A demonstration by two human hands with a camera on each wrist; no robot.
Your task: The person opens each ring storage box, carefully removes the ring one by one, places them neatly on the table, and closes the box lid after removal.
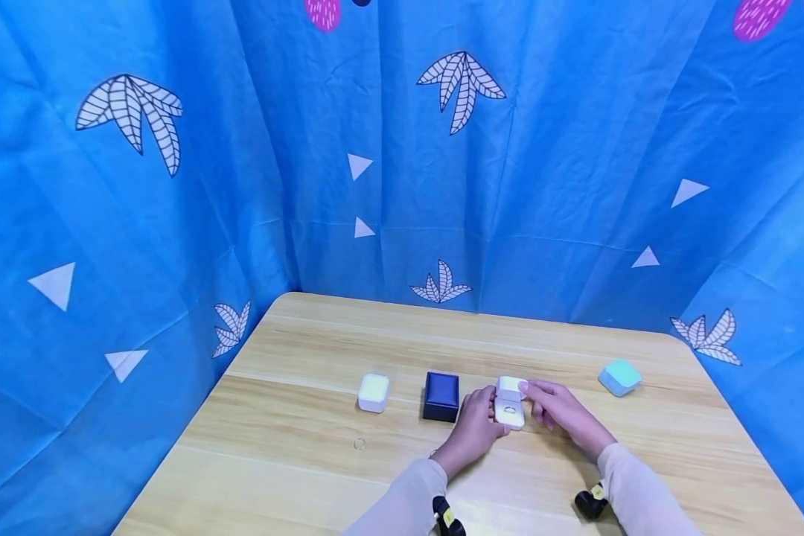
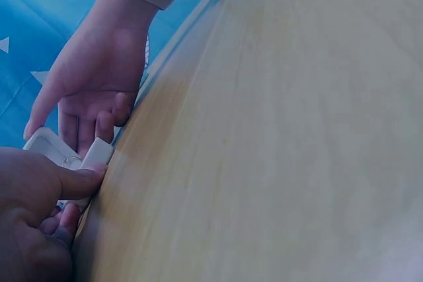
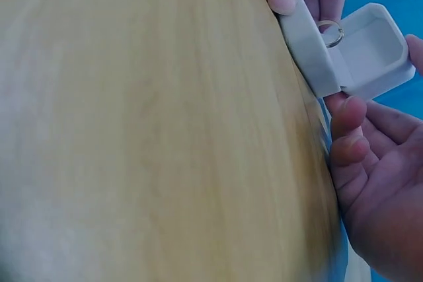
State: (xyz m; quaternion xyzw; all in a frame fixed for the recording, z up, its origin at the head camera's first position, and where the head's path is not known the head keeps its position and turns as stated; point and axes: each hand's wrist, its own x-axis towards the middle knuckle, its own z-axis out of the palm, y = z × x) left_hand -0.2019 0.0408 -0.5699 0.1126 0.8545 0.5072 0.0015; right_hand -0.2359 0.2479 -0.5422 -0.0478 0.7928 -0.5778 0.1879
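Observation:
A small white ring box [image 1: 511, 421] is held between both hands with its lid raised. A ring [image 3: 332, 34] sits upright in its insert. My left hand [image 1: 474, 426] grips the base from the left side, its thumb on the front face. My right hand [image 1: 564, 411] holds the lid [image 3: 373, 44] from the right, the thumb at the lid's edge and the other fingers curled near the hinge. In the left wrist view, the left hand [image 2: 33, 209] partly covers the box.
Left of the hands stand a navy box [image 1: 441, 396] and a closed white box [image 1: 374, 392]. A loose ring [image 1: 359, 443] lies on the wooden table [image 1: 295, 476]. At the right is a turquoise box [image 1: 620, 377]. A blue curtain [image 1: 402, 149] hangs around the table.

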